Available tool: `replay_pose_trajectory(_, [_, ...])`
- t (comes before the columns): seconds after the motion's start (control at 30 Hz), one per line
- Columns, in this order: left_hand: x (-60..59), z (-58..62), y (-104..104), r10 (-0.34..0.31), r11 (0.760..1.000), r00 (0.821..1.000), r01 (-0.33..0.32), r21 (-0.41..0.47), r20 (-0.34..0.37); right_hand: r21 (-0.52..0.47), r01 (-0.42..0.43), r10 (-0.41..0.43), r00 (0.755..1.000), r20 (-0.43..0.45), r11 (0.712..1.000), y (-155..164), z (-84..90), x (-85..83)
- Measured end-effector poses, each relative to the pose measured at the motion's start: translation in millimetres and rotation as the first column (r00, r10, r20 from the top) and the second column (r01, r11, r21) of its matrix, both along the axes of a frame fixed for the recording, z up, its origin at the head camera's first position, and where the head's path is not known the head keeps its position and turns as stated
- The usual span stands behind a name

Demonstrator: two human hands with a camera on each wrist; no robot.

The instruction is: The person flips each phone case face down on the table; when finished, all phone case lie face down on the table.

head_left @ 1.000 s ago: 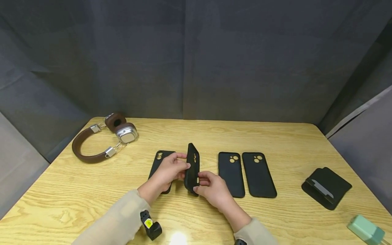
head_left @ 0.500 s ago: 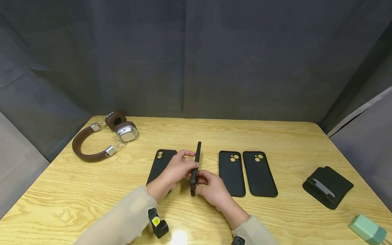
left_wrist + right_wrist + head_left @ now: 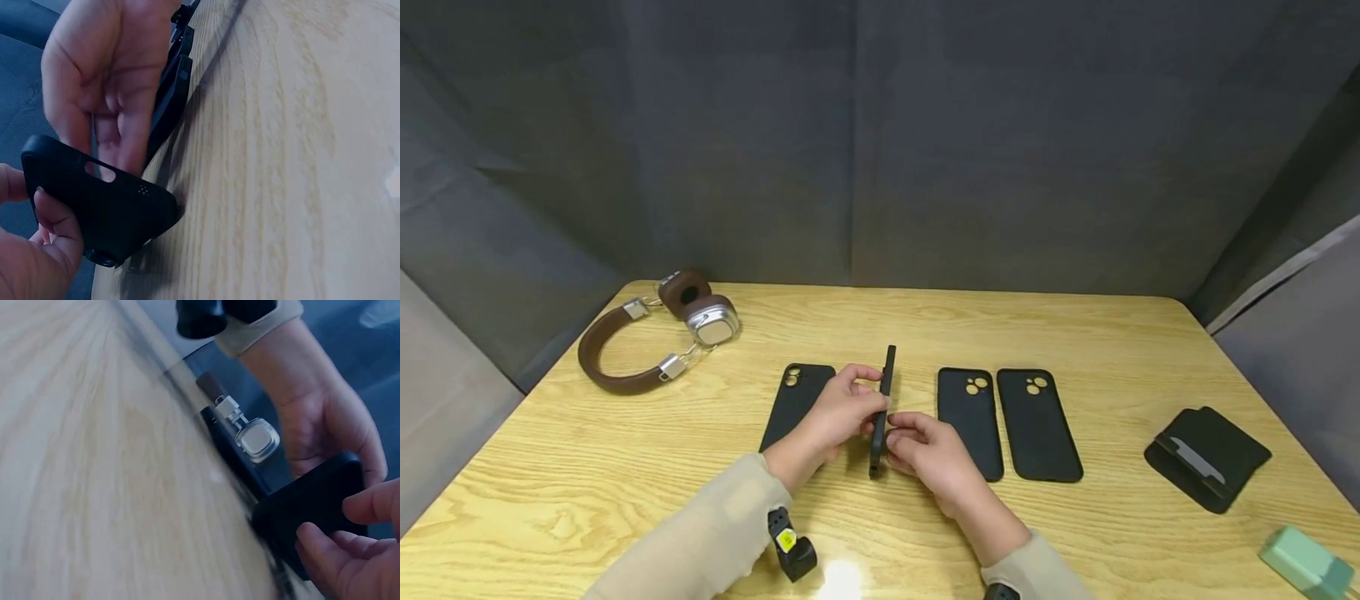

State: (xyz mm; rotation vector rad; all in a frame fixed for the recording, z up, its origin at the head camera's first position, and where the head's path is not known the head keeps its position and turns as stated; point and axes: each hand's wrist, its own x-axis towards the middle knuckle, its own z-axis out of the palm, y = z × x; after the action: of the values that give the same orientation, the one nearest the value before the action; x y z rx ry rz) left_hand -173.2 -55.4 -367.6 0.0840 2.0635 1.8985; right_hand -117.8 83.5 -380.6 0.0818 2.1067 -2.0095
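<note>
Holding a black soft-plastic phone case (image 3: pixel 881 412) on edge between both hands, mid-table; long axis runs away from the person, camera-cutout end far, near end low by the light wood-grain table (image 3: pixel 1075 333), contact not clear from head view; left hand (image 3: pixel 838 412) grips it from the left, fingers curled round the upper edge; right hand (image 3: pixel 928 454) pinches the near lower end from the right, thumb and fingertips on the case; both hands equally near, case sits between them; left wrist view shows the case end (image 3: pixel 100 200) with a slot cutout, pinched by fingers; right wrist view shows same end (image 3: pixel 312 506) with right fingers on it.

Flat black case (image 3: pixel 795 404) lies just left, partly under the left hand; two more flat black cases (image 3: pixel 970 421) (image 3: pixel 1039 423) side by side to the right, all parallel to the held one; brown-and-silver headphones (image 3: pixel 655 342) far left; black folded pouch (image 3: pixel 1208 457) far right; mint-green block (image 3: pixel 1303 567) at near right corner.
</note>
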Motion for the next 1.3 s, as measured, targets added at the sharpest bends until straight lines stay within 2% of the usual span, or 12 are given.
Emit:
replay_pose_trajectory(0.1, [-0.4,0.2,-1,0.008,1.0,1.0,-0.008,-0.005,0.006,-0.075,0.007,-0.004,0.999,0.037,0.997,2,5.7,2.8])
replay_pose_trajectory(0.27, [-0.4,0.1,0,0.006,1.0,1.0,-0.006,0.002,0.01,-0.093,-0.005,0.008,0.999,0.037,0.996,1,14.1,7.7])
replay_pose_trajectory(0.37, [-0.3,-0.3,2,-0.001,1.0,1.0,0.001,0.014,0.011,-0.066,-0.006,0.007,1.0,0.026,0.998,-1,16.5,8.9])
replay_pose_trajectory(0.6, [1.6,-1.3,4,-0.014,1.0,1.0,0.014,0.026,0.004,0.068,0.023,-0.021,0.999,-0.034,0.997,-5,18.1,9.8])
replay_pose_trajectory(0.73, [2.5,-0.6,6,-0.012,0.999,1.0,0.011,0.033,0.013,0.093,0.042,-0.037,0.998,-0.053,0.995,-5,19.2,10.1])
replay_pose_trajectory(0.97, [1.9,-1.5,4,0.044,0.998,0.997,-0.047,0.042,0.069,0.057,0.072,-0.069,0.996,-0.052,0.996,-4,19.7,9.3])
replay_pose_trajectory(1.1, [2.0,-4.9,-1,0.09,0.996,0.994,-0.09,0.001,0.063,0.029,0.098,-0.096,0.994,-0.045,0.995,-3,19.5,9.0])
replay_pose_trajectory(1.3, [4.8,-11.6,-7,0.099,0.995,0.993,-0.098,-0.018,0.062,-0.042,0.103,-0.105,0.992,-0.066,0.994,-1,22.6,9.9])
